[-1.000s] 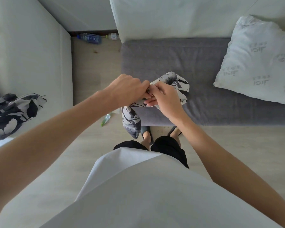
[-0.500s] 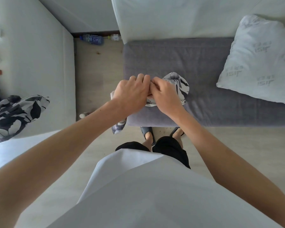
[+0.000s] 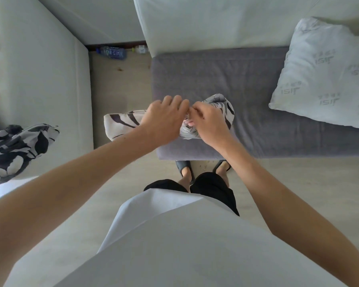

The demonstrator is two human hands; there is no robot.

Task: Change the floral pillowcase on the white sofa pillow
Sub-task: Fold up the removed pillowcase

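the pillowcase has been spread leftward since before, pinched by the left hand and right hand. it is held over a grey seat and pale floor; a white pillow lies well right.

We hold a floral pillowcase over the front edge of the grey sofa seat, our left hand and right hand close together, fingers curled into the bunched cloth. A bare white pillow leans at the seat's right end. Another floral cloth lies far left.
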